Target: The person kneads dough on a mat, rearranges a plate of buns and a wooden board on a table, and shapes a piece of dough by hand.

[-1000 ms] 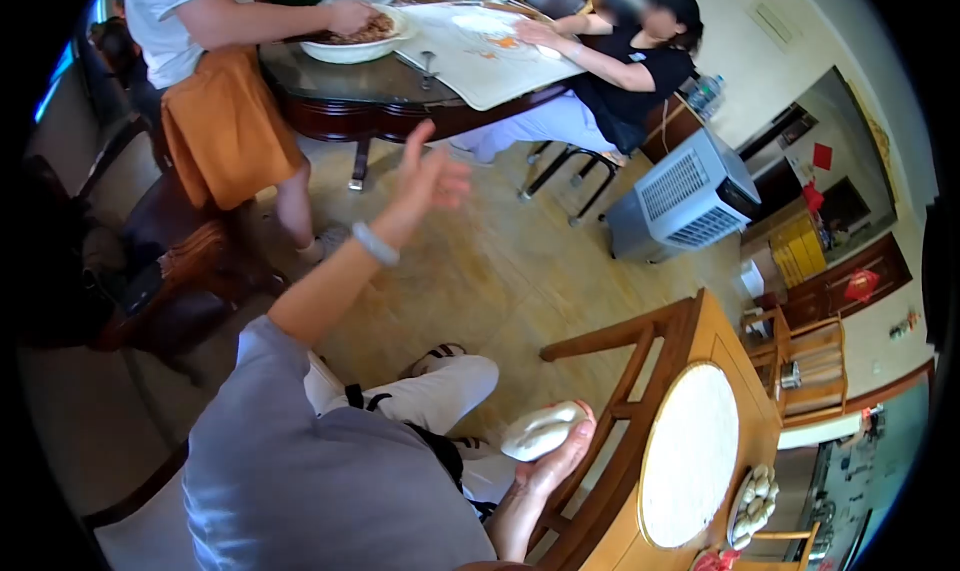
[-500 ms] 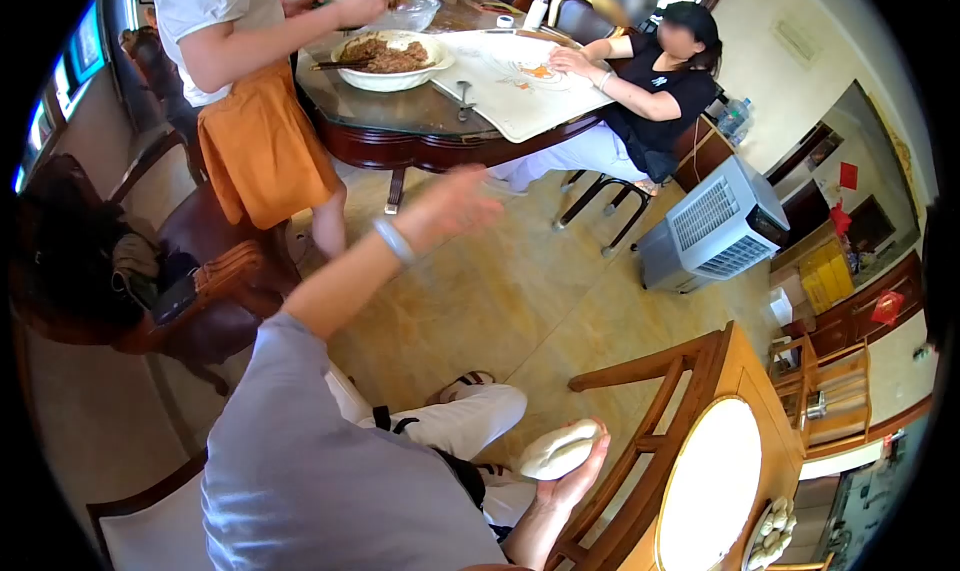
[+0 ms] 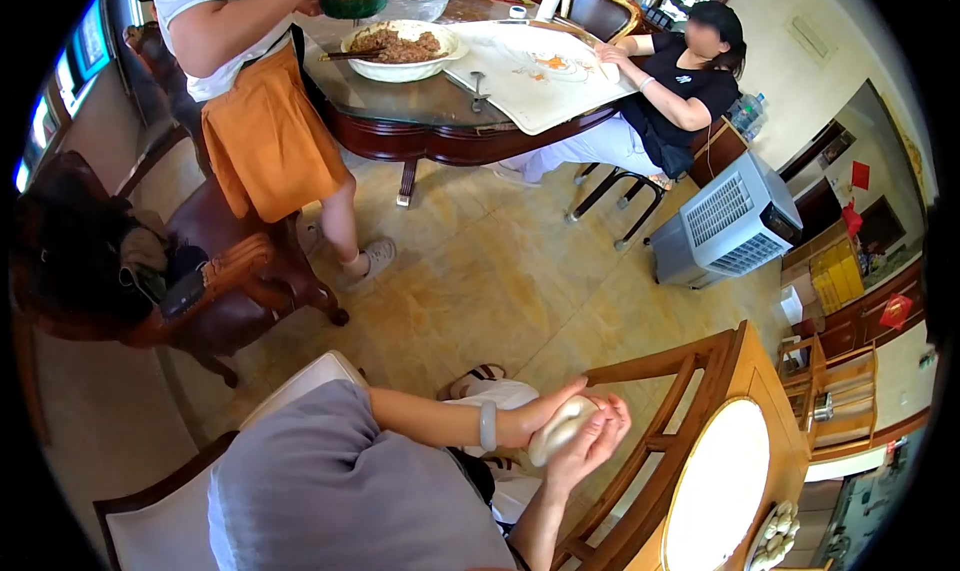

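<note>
A pale, rounded piece of dough [image 3: 560,433] with a folded-looking surface is held between my two hands, above my lap. My left hand [image 3: 537,414], with a pale bangle at the wrist, cups it from the left and far side. From below and the right, my right hand [image 3: 590,449] wraps it with bent fingers. Part of the dough is covered by the fingers, and I cannot see whether anything is inside it. Just right of my hands stands a wooden table [image 3: 752,371] with a bright white round top panel [image 3: 715,486].
A plate of shaped dough pieces [image 3: 775,536] sits on the wooden table. Across the room, a dark table [image 3: 400,141] bears a bowl of brown filling [image 3: 405,51] and a white board [image 3: 540,111]. One person stands with a green bowl [image 3: 353,5]; another sits. An air cooler [image 3: 725,221] stands right.
My left hand has come down from its outstretched position and joined my right hand on the dough. The standing person now holds a green bowl. My view has shifted slightly.
</note>
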Demonstrator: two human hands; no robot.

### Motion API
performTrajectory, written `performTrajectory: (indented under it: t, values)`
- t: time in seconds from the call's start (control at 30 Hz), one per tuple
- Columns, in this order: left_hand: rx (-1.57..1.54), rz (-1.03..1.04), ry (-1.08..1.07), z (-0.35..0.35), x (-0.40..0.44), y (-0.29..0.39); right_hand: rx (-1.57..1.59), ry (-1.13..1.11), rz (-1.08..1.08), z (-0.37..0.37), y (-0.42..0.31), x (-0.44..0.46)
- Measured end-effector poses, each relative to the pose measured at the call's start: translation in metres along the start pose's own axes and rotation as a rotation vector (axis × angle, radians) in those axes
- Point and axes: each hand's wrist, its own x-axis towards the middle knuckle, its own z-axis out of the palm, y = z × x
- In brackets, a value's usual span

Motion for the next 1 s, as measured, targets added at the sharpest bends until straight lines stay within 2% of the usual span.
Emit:
performTrajectory:
  t: [0.03, 0.1, 0.2, 0.23, 0.33, 0.43, 0.5, 0.6, 0.7, 0.77, 0.8, 0.9, 1.0]
  values:
    - [0.007, -0.003, 0.044, 0.003, 0.0, -0.005, 0.004, 0.023, 0.034, -0.002, 0.003, 0.001]
    - [0.016, 0.053, 0.175, 0.018, -0.003, -0.007, -0.119, 0.051, -0.032, -0.005, 0.004, 0.002]
    - [0.192, 0.047, 0.254, 0.012, -0.003, -0.012, -0.287, 0.007, -0.104, -0.006, 0.005, -0.004]
    - [0.322, 0.104, 0.29, 0.01, -0.003, -0.013, -0.338, -0.015, -0.121, -0.004, 0.004, -0.007]
    - [0.55, 0.139, 0.345, 0.018, -0.016, -0.003, -0.39, -0.052, -0.212, 0.001, -0.003, -0.008]
    - [0.581, 0.247, 0.346, -0.008, -0.003, -0.021, -0.381, -0.063, -0.218, 0.004, -0.003, -0.008]
    - [0.846, 0.615, 0.405, -0.008, -0.002, -0.029, -0.375, -0.074, -0.214, 0.006, -0.004, -0.009]
    - [0.974, 0.734, 0.415, -0.009, -0.001, -0.028, -0.373, -0.077, -0.23, 0.006, -0.009, -0.008]
    - [0.708, 0.501, 0.385, -0.005, -0.004, -0.019, -0.298, -0.105, -0.185, 0.005, -0.009, -0.007]
    - [0.474, 0.302, 0.325, -0.003, -0.005, -0.016, -0.091, -0.112, 0.025, 0.003, -0.016, -0.006]
    - [0.459, 0.305, 0.328, 0.0, -0.006, -0.015, 0.014, -0.115, 0.13, 0.003, -0.019, -0.006]
    - [0.41, 0.326, 0.313, 0.003, -0.007, -0.015, 0.117, -0.122, 0.165, 0.001, -0.02, -0.009]
    - [0.402, 0.356, 0.262, 0.002, -0.002, -0.019, -0.062, -0.101, 0.074, 0.001, -0.011, -0.011]
